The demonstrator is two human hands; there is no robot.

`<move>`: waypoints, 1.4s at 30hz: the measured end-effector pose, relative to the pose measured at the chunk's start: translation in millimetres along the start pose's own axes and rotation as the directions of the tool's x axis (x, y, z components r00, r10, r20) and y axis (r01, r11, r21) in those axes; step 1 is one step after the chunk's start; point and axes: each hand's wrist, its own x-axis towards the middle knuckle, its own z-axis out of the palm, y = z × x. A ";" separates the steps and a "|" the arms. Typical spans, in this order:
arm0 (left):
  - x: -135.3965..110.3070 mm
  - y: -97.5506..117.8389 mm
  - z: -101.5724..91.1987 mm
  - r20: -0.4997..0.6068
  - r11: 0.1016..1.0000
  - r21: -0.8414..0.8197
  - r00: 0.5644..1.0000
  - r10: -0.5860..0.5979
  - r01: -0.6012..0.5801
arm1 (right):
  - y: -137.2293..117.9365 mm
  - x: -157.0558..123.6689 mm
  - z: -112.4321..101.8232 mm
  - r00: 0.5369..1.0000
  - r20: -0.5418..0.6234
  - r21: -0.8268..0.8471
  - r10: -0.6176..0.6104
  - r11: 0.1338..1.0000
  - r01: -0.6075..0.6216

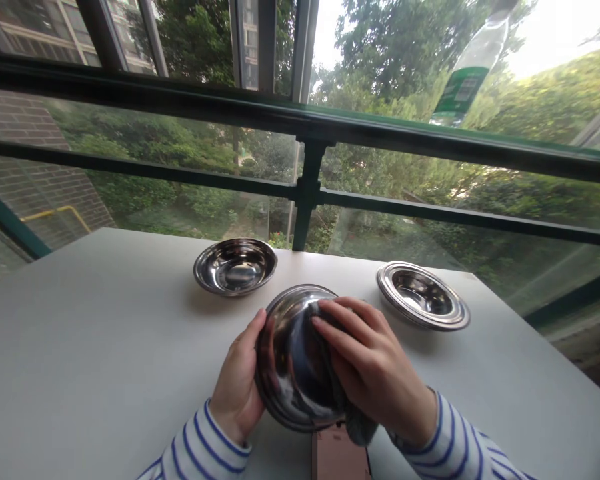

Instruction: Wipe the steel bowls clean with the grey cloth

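Note:
A shiny stainless steel bowl (293, 360) is held up over the table with its rounded outside facing me. My left hand (240, 380) grips its left rim, thumb along the edge and the other fingers hidden behind. Against the bowl's right side, my right hand (375, 367) presses a dark grey cloth (361, 427), fingers closed over it. The cloth's lower end hangs below the palm. Farther back on the left, a second steel bowl (237, 267) sits upright. To the right rests a wide-rimmed steel bowl (425, 297), possibly several stacked; I cannot tell.
A pinkish flat object, perhaps a phone (340, 457), lies on the white table (105, 347) beneath the held bowl. Along the table's far edge runs a dark green railing (307, 193) with glass panels. A plastic bottle with a green label (463, 90) stands on the rail.

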 end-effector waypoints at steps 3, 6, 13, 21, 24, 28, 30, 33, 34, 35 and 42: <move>-0.2 1.7 0.0 0.043 1.000 0.009 0.999 0.015 -0.015 | -13.5 1.0 -3.4 0.984 0.049 0.065 -0.173 0.983 0.170; -1.6 3.3 0.8 0.069 1.000 0.011 0.997 0.019 -0.020 | -15.8 2.1 -4.6 0.981 0.024 0.059 -0.190 0.980 0.188; -2.6 -0.9 0.5 0.006 0.997 0.051 0.998 0.056 -0.056 | -0.8 0.9 1.0 0.996 -0.071 -0.014 0.058 0.998 -0.059; -2.0 -0.2 1.3 0.025 0.993 0.071 0.996 0.088 -0.089 | -3.0 2.9 -0.7 0.999 -0.043 0.009 -0.027 1.000 0.027; -1.4 -1.2 1.4 0.019 0.994 0.067 0.996 0.084 -0.086 | 6.3 3.0 -1.7 0.996 -0.074 0.012 0.051 0.999 -0.051; -1.1 -4.8 -0.3 0.045 0.995 0.077 0.997 0.058 -0.061 | -9.3 8.3 -2.2 0.989 -0.008 0.017 -0.145 0.989 0.145; -1.5 -6.1 -1.0 0.055 0.994 0.082 0.997 0.062 -0.066 | -13.8 10.6 -2.9 0.976 0.025 0.041 -0.214 0.976 0.213; -2.6 -7.2 -1.0 0.068 0.995 0.072 0.996 0.062 -0.067 | -3.1 10.0 -4.8 0.993 0.013 0.046 -0.116 0.992 0.115; -3.0 -7.4 -0.9 0.069 0.996 0.067 0.996 0.060 -0.065 | 2.4 9.1 -5.7 0.998 0.000 0.050 -0.066 0.997 0.065; -3.4 -7.6 -0.8 0.065 0.996 0.065 0.996 0.057 -0.062 | 7.0 8.2 -6.5 1.000 -0.013 0.056 -0.025 0.998 0.026; -3.7 -5.5 0.1 0.070 0.995 0.064 0.994 0.078 -0.082 | -4.8 10.0 -10.6 0.985 0.049 0.048 -0.168 0.985 0.165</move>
